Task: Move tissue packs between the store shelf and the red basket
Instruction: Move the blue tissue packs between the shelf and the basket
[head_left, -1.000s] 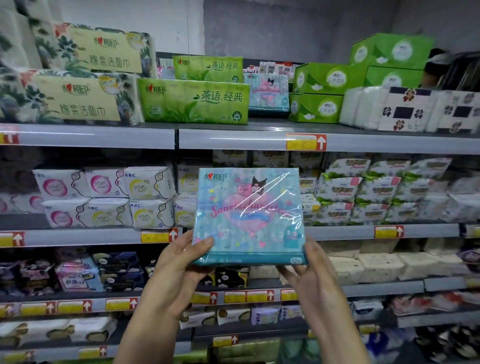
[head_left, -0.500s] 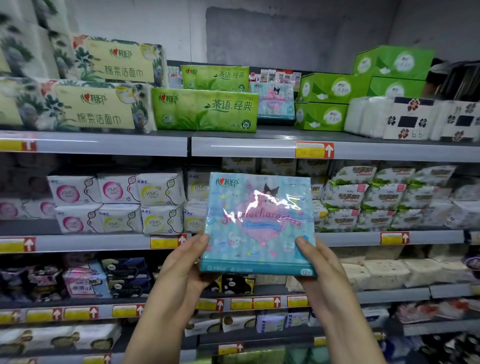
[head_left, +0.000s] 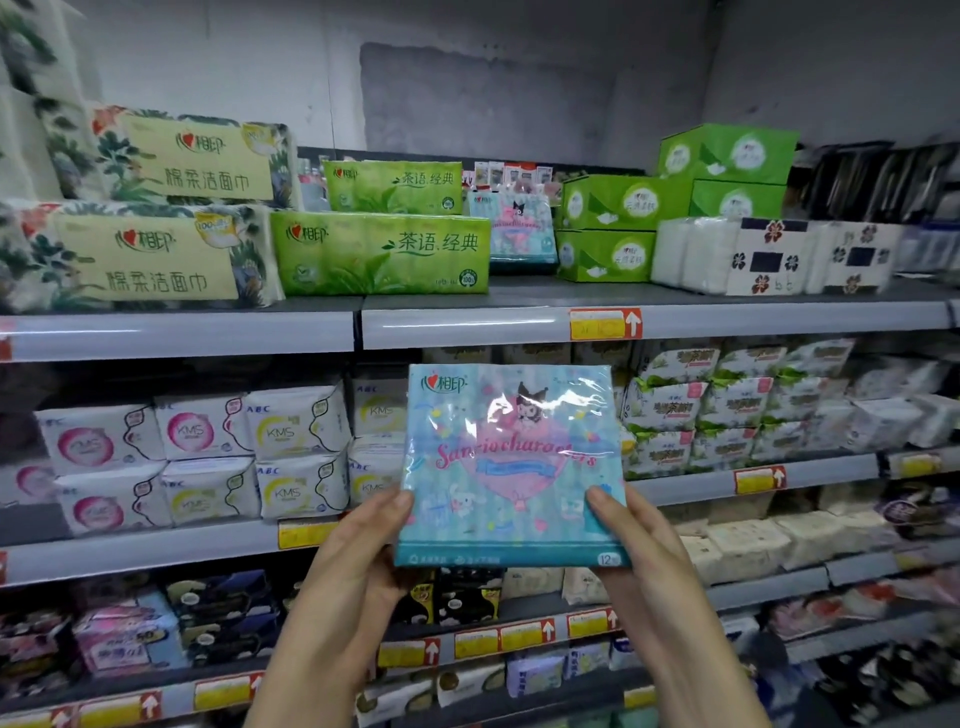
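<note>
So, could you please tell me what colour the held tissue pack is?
Light blue tissue pack with a pink heart and cartoon characters, seen in the head view.

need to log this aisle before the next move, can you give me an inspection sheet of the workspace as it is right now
surface: top shelf has bare grey board in front of its packs.
job's things: blue cartoon tissue pack held upright in front of the second shelf; a matching blue pack stands on the top shelf; red basket not in view.
clutter: green tissue packs, green boxes, floral packs, white pad packs.
grippers: left hand and right hand grip the held pack's lower corners, thumbs on its front.
cables: nothing seen.
surroundings: grey wall above; yellow price tags on shelf edges.
</note>
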